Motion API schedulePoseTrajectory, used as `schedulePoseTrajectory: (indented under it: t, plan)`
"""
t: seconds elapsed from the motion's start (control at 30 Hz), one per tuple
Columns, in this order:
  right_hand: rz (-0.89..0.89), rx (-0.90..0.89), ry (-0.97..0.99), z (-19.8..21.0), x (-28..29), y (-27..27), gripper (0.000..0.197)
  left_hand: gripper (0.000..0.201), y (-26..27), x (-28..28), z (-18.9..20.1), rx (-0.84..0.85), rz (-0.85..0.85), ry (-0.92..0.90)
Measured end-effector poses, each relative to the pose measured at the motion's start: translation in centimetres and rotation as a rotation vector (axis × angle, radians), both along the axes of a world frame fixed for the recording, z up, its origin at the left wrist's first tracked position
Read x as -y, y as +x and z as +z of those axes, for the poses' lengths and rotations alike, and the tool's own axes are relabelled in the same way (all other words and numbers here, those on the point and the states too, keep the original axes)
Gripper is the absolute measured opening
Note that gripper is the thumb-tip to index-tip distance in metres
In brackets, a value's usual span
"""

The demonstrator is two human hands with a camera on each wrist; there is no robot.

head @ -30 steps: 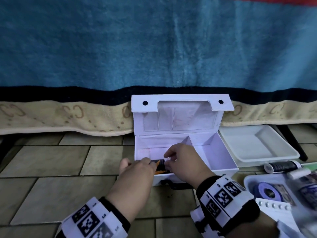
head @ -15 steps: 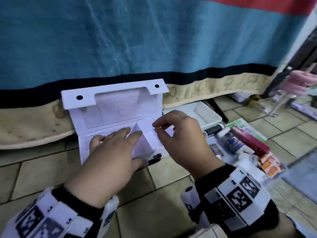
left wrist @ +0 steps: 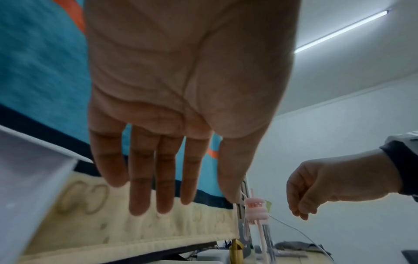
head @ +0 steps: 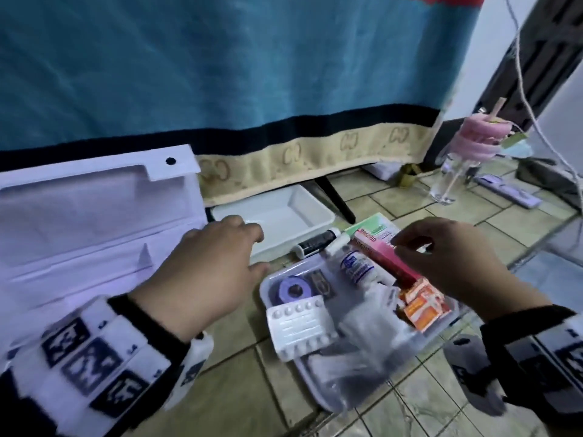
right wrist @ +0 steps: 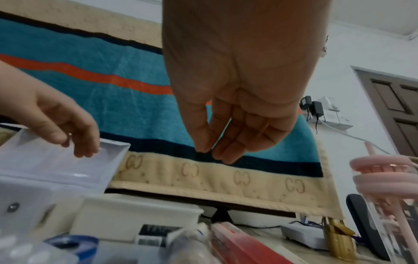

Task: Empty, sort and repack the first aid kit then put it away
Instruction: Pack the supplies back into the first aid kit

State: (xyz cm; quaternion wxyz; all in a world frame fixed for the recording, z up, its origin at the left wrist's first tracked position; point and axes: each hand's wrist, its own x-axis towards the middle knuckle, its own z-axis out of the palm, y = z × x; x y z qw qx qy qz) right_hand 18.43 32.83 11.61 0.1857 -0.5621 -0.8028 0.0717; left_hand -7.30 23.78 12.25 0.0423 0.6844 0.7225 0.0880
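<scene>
The white first aid kit box (head: 94,222) stands open on the tiled floor at the left, lid leaning back. My left hand (head: 239,247) hovers past its right end with fingers straight (left wrist: 142,187) and holds nothing. To the right a clear tray (head: 315,400) carries a tape roll (head: 291,290), a blister pack (head: 299,329), a white tube (head: 356,266), orange sachets (head: 422,304) and a pink box (head: 388,257). My right hand (head: 410,247) hangs just above the pink box, fingers loosely curled (right wrist: 226,151), empty.
An empty white tray (head: 284,216) sits behind the supplies, with a black tube (head: 315,242) and a green box (head: 372,225) beside it. A blue blanket (head: 252,74) hangs behind. A clear bottle with a pink lid (head: 479,143) and cables stand at the right.
Both hands have left the open box, where they handled a dark and orange item, and moved right. The view has swung right onto the tray of supplies.
</scene>
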Motion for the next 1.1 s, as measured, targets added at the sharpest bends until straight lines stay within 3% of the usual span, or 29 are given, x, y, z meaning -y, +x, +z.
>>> schedulePoseTrajectory:
  t: [0.13, 0.27, 0.37, 0.57, 0.73, 1.1]
  plan:
    - [0.051, 0.099, -0.087, -1.2, -3.2, 2.9, 0.016, 0.035, 3.4, -6.1, -1.3, -0.059, -0.112, -0.056]
    - [0.124, 0.104, -0.139, -2.0, -5.4, 4.2, 0.016, 0.026, 6.1, -10.3, -3.9, -0.282, -0.197, -0.115]
    - [0.169, 0.135, -0.166, -2.8, -6.5, 4.3, 0.017, 0.025, 7.4, -11.7, -4.7, -0.433, -0.175, -0.131]
    - [0.213, 0.219, -0.311, -3.8, -7.5, 3.3, 0.030, 0.024, 9.5, -12.8, -4.9, -0.562, -0.091, -0.191]
    - [0.234, 0.263, -0.339, -3.9, -8.1, 2.6, 0.039, 0.026, 10.9, -13.3, -4.8, -0.609, -0.061, -0.261]
    - [0.286, 0.285, -0.282, -4.3, -8.5, 2.3, 0.035, 0.020, 11.4, -14.4, -4.5, -0.551, -0.078, -0.287]
